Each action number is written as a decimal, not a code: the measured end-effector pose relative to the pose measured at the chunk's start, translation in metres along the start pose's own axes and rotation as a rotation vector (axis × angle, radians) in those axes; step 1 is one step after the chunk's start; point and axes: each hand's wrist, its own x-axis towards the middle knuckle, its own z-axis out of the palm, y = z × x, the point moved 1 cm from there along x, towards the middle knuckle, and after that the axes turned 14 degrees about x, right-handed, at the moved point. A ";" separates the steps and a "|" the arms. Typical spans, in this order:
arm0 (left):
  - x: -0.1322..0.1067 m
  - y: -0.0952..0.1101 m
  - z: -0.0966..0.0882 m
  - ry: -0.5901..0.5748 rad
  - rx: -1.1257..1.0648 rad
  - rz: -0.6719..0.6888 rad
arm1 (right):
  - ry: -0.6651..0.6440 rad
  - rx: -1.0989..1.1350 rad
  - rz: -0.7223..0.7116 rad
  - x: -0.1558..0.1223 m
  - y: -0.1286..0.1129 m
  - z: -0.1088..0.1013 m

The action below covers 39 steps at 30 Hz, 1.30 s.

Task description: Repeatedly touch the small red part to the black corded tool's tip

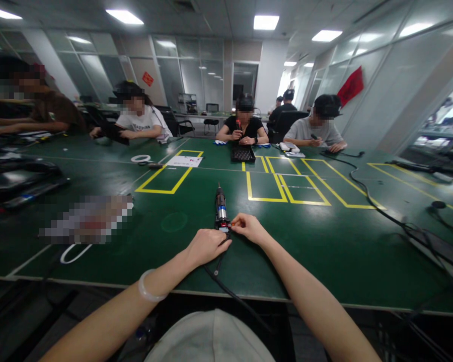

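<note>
Head view — your right hand [249,227] pinches the black, silver-banded tool [221,208] at its near end; left hand [207,246] fingers curled beside — green counter [324,241] open ahead.

A slim black cylindrical tool with a silver metal band round its middle [221,208] lies flat on the green desk [324,241], narrow tip pointing at the far edge. It sits about midway between the left and right edges, closer to the near edge. Its near end, pinched by the right hand [249,227], trails a thin black cable [228,289] over the near edge.
</note>
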 end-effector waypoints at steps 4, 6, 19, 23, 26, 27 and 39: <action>-0.001 0.000 0.001 0.008 -0.007 -0.005 | -0.001 -0.094 -0.027 -0.001 -0.005 0.001; -0.001 -0.001 0.003 0.007 -0.013 -0.010 | 0.012 -0.148 -0.053 0.000 -0.005 0.000; -0.001 0.002 0.000 0.003 -0.051 -0.040 | 0.058 -0.160 -0.030 -0.001 -0.009 0.003; 0.000 0.003 -0.007 0.041 -0.133 -0.163 | 0.064 -0.148 -0.029 -0.002 -0.009 0.004; 0.005 -0.003 -0.013 0.177 -0.196 -0.304 | 0.063 -0.161 -0.039 -0.002 -0.012 0.006; 0.007 -0.005 -0.013 0.223 -0.208 -0.319 | 0.058 -0.170 -0.044 -0.002 -0.013 0.006; 0.035 -0.020 0.012 -0.011 -0.081 -0.270 | -0.035 -0.122 -0.031 -0.005 -0.017 0.003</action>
